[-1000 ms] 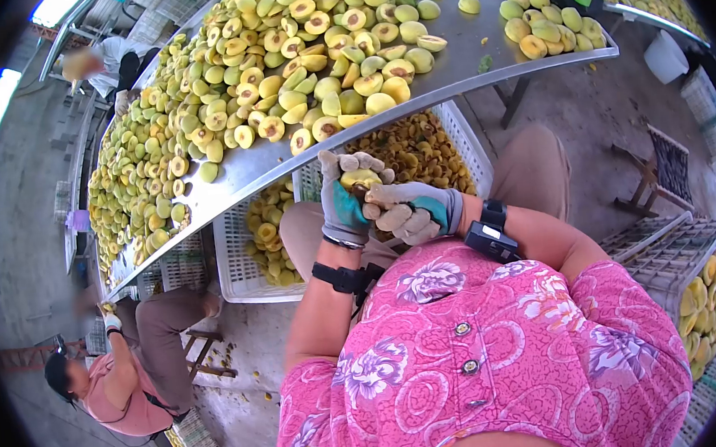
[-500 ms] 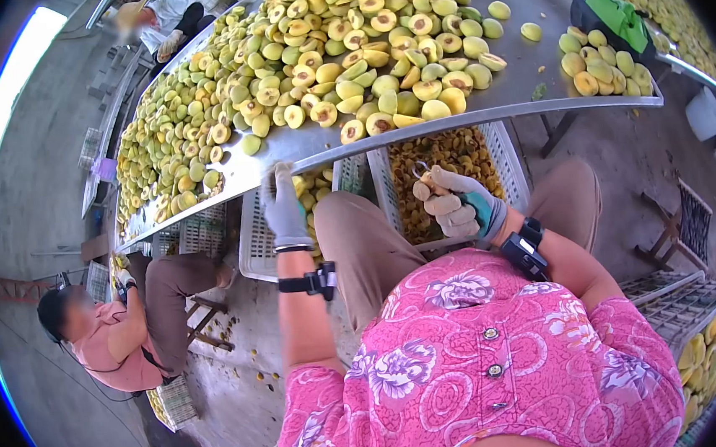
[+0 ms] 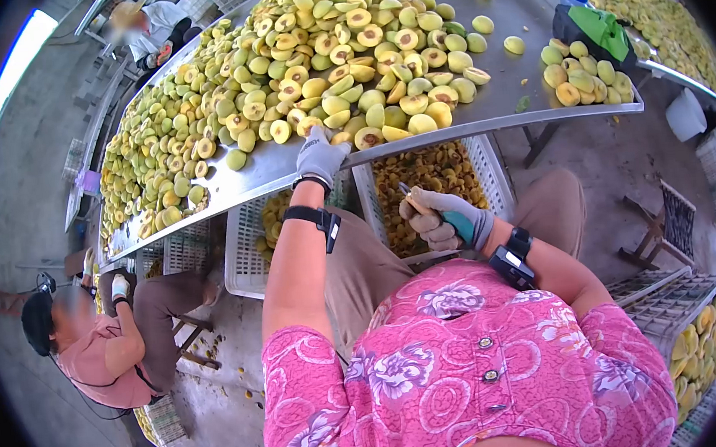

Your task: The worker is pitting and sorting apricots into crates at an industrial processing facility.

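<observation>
Over the near edge of the metal table (image 3: 286, 166), my left hand (image 3: 321, 155), in a pale grey glove, reaches into the fruit pile. Its fingers are curled at a yellow-green peach half (image 3: 309, 126); the palm side is hidden. My right hand (image 3: 442, 218), gloved in beige and teal, is closed around a pitting tool (image 3: 407, 191) with a wooden handle and a small metal tip. It is above a white crate (image 3: 493, 171) of brown-yellow fruit scraps (image 3: 392, 174). Many halved peaches (image 3: 336, 49), some with brown centres showing, are heaped on the table.
Another white crate (image 3: 243, 253) with fruit stands left of my knees. At the table's right end sit a small peach pile (image 3: 586, 75) and a green bag (image 3: 599, 28). A co-worker (image 3: 103, 344) sits at left, another (image 3: 150, 34) farther back. A wooden chair (image 3: 661, 225) stands right.
My left hand has moved forward and right from the table edge onto the fruit. My right hand keeps the tool, its tip turned slightly. The view has shifted a little.
</observation>
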### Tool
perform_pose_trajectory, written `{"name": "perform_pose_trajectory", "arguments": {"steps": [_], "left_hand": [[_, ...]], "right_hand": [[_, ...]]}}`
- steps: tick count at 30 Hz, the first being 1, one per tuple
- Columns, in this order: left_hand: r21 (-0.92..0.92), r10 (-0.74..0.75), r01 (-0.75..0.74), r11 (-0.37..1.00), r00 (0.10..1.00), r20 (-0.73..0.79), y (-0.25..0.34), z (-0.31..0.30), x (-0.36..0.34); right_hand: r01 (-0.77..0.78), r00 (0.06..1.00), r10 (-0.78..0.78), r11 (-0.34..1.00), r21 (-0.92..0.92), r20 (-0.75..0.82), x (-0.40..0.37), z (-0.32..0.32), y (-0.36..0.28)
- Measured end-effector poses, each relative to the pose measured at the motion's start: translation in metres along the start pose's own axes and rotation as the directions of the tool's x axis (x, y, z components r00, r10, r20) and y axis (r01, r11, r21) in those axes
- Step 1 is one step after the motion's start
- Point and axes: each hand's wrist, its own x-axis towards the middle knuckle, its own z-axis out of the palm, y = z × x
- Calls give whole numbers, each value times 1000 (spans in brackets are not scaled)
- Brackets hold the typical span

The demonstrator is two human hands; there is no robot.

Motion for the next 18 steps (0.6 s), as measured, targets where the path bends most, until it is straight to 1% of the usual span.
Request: {"name": "perform_pose_trajectory", "arguments": {"steps": [1, 3, 4, 5, 6, 7, 8, 9, 10, 11, 12, 13, 15, 16, 17, 18], "left_hand": [[-1, 3, -3, 1000, 1000, 1, 1, 3, -2], [-112, 119, -130, 985, 987, -104, 9, 9, -9], [-149, 143, -164, 975, 979, -145, 12, 11, -12], [-147, 148, -168, 975, 979, -142, 13, 13, -15], [-331, 160, -247, 911, 950, -269, 14, 16, -21], [-488, 145, -339, 804, 909, -392, 16, 18, -25], [-487, 149, -341, 804, 909, -390, 20, 20, -31], [-795, 31, -307, 523, 939, -342, 26, 20, -39], [-961, -60, -237, 144, 967, -248, 32, 19, -48], [-953, -106, -144, -266, 987, -119, 34, 21, -52], [-922, -48, -92, -375, 996, -80, 30, 25, -52], [-922, -47, -87, -377, 996, -75, 30, 29, -55], [-791, 10, 79, -607, 996, 91, 40, 29, -72], [-805, 30, 101, -585, 994, 104, 43, 31, -75], [-804, 35, 109, -585, 993, 110, 42, 38, -75], [-821, 82, 121, -557, 992, 91, 40, 46, -74]], "right_hand": [[9, 1000, -10, 1000, -26, -14, 0, 2, -1], [24, 999, -26, 999, -49, -27, 1, 8, -2], [22, 997, -29, 994, -105, -72, 2, 11, -2], [16, 993, -35, 987, -163, -115, 3, 13, -3], [29, 993, -53, 976, -215, -109, 4, 14, -5], [36, 992, -60, 976, -214, -109, 4, 16, -6], [72, 983, -115, 958, -277, -143, 5, 17, -7], [104, 970, -172, 934, -341, -174, 5, 20, -9], [105, 969, -173, 935, -340, -175, 5, 25, -11], [88, 950, -216, 878, -470, -226, 3, 32, -15], [59, 926, -265, 805, -590, -269, 3, 38, -18], [57, 925, -265, 807, -588, -274, 4, 42, -21], [-2, 881, -372, 614, -789, -292, 6, 49, -24], [-28, 863, -399, 573, -819, -309, 7, 52, -25], [-29, 859, -403, 576, -817, -315, 8, 53, -26], [-20, 850, -435, 534, -845, -296, 7, 55, -26]]}}
